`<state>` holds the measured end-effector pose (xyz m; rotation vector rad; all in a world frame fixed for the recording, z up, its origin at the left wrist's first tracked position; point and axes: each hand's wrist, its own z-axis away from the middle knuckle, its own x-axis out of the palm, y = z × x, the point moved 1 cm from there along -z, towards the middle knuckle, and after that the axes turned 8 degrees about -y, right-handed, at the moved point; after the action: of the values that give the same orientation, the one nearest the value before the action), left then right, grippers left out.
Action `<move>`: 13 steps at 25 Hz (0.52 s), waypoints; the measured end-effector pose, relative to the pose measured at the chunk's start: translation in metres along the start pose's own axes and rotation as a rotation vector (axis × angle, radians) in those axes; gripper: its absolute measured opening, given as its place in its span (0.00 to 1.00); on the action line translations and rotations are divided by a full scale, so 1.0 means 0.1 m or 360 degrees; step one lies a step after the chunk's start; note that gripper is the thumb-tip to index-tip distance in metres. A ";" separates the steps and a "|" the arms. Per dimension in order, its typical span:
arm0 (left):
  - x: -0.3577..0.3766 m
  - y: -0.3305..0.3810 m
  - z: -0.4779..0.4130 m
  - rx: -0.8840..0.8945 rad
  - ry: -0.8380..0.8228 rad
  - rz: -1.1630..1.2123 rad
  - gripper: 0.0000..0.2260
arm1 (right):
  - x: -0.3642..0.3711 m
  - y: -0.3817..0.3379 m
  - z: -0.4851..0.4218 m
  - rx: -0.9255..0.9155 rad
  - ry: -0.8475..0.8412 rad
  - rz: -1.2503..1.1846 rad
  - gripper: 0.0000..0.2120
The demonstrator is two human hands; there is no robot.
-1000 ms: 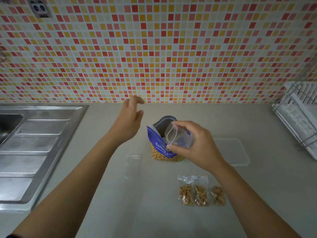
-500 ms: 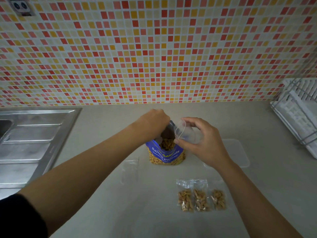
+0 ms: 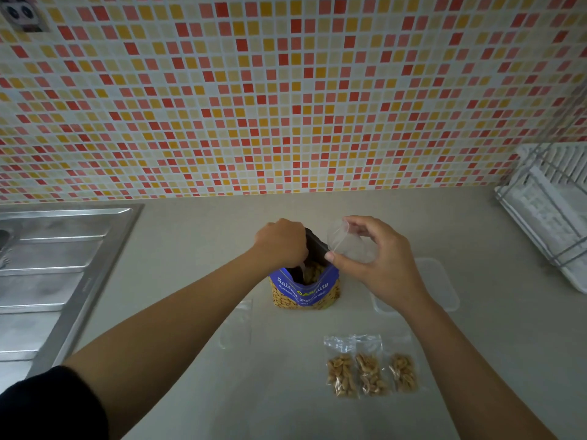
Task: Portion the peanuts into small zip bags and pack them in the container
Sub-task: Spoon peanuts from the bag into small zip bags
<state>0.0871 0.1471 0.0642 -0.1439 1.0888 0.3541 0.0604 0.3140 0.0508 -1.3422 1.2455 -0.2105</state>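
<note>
A blue peanut bag (image 3: 305, 290) stands open in the middle of the counter. My left hand (image 3: 281, 244) is curled over its mouth, with the fingertips down inside and hidden. My right hand (image 3: 378, 265) pinches an empty clear zip bag (image 3: 347, 246) by its mouth, just right of the peanut bag's opening. Three small filled zip bags (image 3: 370, 373) lie side by side on the counter in front. The clear plastic container (image 3: 440, 281) sits to the right, partly behind my right wrist.
Another empty zip bag (image 3: 236, 322) lies flat to the left of the peanut bag. A steel sink drainboard (image 3: 54, 274) fills the left side. A white dish rack (image 3: 552, 217) stands at the right edge. A tiled wall runs along the back.
My left hand came down from the air at the back onto the peanut bag's mouth and its fingers went inside. My right hand, with the empty zip bag, shifted slightly right.
</note>
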 end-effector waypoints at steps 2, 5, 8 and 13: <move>0.01 -0.07 -0.01 -0.0009 0.0059 0.0170 0.06 | -0.01 0.01 0.02 0.0019 0.0005 0.0026 0.25; 0.02 -0.19 -0.02 0.0006 0.0120 0.0359 0.11 | -0.03 0.02 0.04 0.0050 0.0006 0.0054 0.25; -0.01 -0.32 0.02 0.0007 0.0135 0.0484 0.14 | -0.03 0.03 0.06 0.0065 0.0002 0.0074 0.25; -0.07 -0.51 0.15 -0.0006 0.0194 0.0769 0.13 | 0.01 0.02 0.09 0.0060 -0.0010 0.0081 0.24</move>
<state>0.1145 0.1018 0.0743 0.1000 1.2394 0.7884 0.0658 0.3196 0.0463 -1.2768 1.2631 -0.1927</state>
